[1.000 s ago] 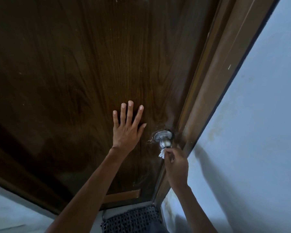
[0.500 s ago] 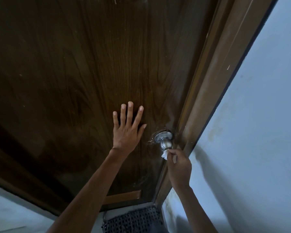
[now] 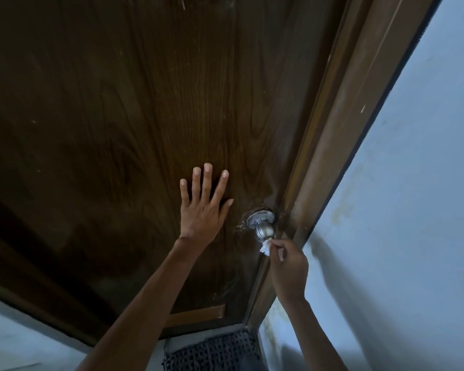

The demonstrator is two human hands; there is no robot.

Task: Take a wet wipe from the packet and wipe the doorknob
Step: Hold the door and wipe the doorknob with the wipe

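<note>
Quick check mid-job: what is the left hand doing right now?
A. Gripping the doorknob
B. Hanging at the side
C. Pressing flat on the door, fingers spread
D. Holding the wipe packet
C: the left hand lies flat on the door with straight, spread fingers, beside the doorknob, while the right hand pinches the wipe against the knob's end.

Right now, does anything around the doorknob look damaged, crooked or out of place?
Nothing serious. Pale glossy marks, scratches or smears, show on the door beside the doorknob, and the wall next to the frame carries yellowish stains. The right hand pinches the wipe against the knob's end.
</note>
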